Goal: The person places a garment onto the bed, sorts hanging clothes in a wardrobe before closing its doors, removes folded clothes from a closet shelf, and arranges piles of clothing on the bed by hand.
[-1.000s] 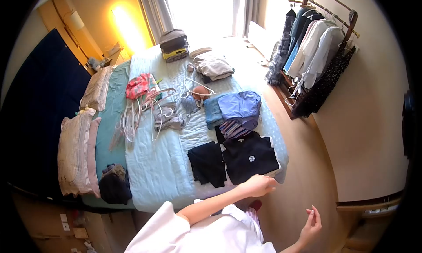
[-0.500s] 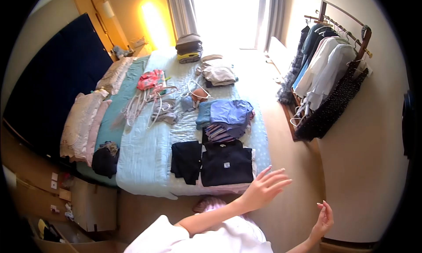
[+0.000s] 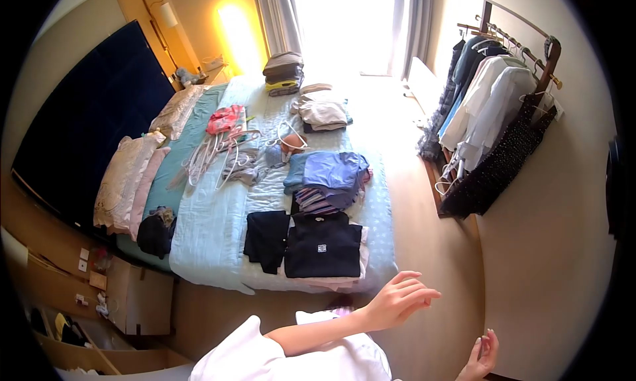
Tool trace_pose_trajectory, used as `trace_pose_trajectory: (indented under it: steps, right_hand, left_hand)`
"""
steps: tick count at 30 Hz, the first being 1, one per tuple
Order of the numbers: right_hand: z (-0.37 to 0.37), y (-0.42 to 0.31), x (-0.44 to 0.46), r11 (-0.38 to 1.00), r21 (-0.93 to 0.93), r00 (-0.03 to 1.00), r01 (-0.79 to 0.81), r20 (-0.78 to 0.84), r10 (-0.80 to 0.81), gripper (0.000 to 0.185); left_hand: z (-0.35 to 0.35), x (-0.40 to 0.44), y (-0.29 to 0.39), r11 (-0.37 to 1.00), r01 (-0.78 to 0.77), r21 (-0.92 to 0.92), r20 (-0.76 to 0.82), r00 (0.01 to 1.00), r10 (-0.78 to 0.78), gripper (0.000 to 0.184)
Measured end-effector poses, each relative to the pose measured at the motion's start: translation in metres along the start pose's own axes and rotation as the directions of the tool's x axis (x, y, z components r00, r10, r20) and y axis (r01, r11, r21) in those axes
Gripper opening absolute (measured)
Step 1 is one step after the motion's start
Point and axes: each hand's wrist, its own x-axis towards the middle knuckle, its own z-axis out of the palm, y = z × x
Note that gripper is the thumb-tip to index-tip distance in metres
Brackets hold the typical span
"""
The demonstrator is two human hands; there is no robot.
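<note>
My left hand (image 3: pixel 401 303) is held in the air off the bed's front right corner, fingers stretched out and holding nothing. Lower right, my right hand (image 3: pixel 482 356) is partly cut off by the frame's edge; its fingers are loosely bent and apart, with nothing visible in them. Nearest to my left hand lies a folded black top (image 3: pixel 322 252) with a small white patch, on paler cloth. Beside it is another folded black garment (image 3: pixel 266 242). Behind them sits a pile with a blue shirt (image 3: pixel 334 171) over striped clothing (image 3: pixel 318 201).
The bed (image 3: pixel 212 242) also carries white hangers (image 3: pixel 205 159), a red patterned garment (image 3: pixel 225 119), a beige stack (image 3: pixel 324 110), a dark stack (image 3: pixel 283 68) and pillows (image 3: pixel 122 182). A clothes rack (image 3: pixel 553 66) with hanging garments stands right. Cardboard boxes (image 3: pixel 140 298) are lower left.
The view has shifted, so the bed's clothes sit slightly further left. My left hand is a little lower, and my right hand has dropped toward the bottom edge. The clothes themselves look unmoved.
</note>
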Motion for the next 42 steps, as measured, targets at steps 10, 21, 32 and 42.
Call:
trace_pose_trajectory:
  steps: [10,21,32,42]
  right_hand:
    - [0.012,0.02,0.021,0.995,0.04,0.995,-0.095,-0.033,0.097,0.027]
    - [0.073,0.005,0.133,0.981,0.036,0.97,0.19,0.15,-0.193,0.017]
    - [0.063,0.07,0.23,0.996,0.069,0.949,0.059,0.306,-0.077,0.015]
    - [0.079,0.112,0.383,0.982,0.155,0.923,0.106,0.353,-0.155,0.019]
  left_hand:
    - [0.018,0.02,-0.019,0.985,0.064,-0.157,0.112,0.993,-0.046,0.027]
    - [-0.004,0.085,-0.079,0.996,0.08,0.026,-0.083,0.994,-0.077,0.02]
    - [0.081,0.123,-0.125,0.978,0.188,0.09,0.029,0.981,-0.191,0.018]
    - [0.168,0.213,-0.165,0.962,0.247,0.114,0.02,0.968,-0.25,0.029]
